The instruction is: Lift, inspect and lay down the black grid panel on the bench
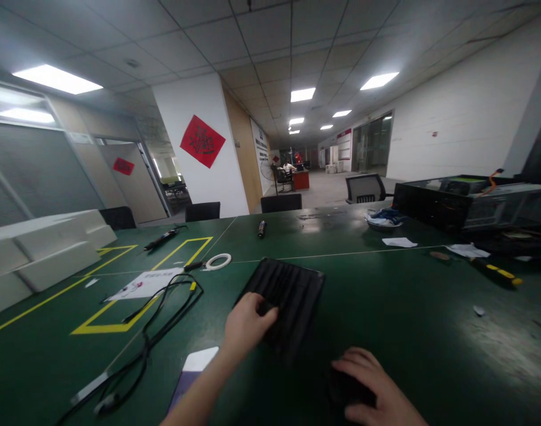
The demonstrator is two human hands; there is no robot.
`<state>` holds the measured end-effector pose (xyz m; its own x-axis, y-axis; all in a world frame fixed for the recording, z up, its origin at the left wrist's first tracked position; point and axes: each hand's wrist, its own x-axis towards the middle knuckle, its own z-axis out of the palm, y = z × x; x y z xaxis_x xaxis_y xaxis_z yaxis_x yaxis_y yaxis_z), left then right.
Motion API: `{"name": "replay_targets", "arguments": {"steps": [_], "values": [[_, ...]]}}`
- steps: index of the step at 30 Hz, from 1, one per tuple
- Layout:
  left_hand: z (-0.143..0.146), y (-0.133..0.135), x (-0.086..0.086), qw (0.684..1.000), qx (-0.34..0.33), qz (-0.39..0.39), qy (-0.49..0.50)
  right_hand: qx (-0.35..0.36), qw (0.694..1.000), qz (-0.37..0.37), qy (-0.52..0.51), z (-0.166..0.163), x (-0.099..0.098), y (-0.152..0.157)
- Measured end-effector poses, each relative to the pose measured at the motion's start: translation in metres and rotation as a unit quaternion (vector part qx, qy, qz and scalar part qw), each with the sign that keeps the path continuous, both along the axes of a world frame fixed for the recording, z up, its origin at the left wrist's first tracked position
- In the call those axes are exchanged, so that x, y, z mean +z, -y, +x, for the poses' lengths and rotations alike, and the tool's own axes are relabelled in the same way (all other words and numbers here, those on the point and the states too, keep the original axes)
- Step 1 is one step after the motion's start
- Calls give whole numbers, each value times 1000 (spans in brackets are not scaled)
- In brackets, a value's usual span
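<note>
The person's left hand (251, 319) was at a black, ridged, rectangular panel (297, 296), thumb and fingers bent toward each other over its left side; I couldn't tell whether they gripped it. The right hand (370, 384), nearer the person than the panel and to its right, was curled around a dark, blurred object (347, 384). Under the panel spread a green surface (412, 319). Left of the panel lay a looped black cable (150, 343) and a flat white ring (229, 259); beyond it, a small dark cylinder (261, 229); far right of it, an open black metal case (430, 207).
</note>
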<state>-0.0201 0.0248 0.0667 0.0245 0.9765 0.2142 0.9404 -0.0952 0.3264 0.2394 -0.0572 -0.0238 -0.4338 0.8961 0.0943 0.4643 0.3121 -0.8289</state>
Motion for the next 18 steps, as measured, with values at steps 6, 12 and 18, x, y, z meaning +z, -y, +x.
{"name": "replay_targets", "arguments": {"steps": [6,12,18], "values": [[-59,-60,0,977,185,-52,-87,-5,998,-61,-13,-1,4,0],[-73,-68,-17,978,181,-41,-98,-22,997,-72,-33,-2,10,1],[-111,-55,-12,985,143,8,-98,-151,988,-3,39,52,39,5]]}}
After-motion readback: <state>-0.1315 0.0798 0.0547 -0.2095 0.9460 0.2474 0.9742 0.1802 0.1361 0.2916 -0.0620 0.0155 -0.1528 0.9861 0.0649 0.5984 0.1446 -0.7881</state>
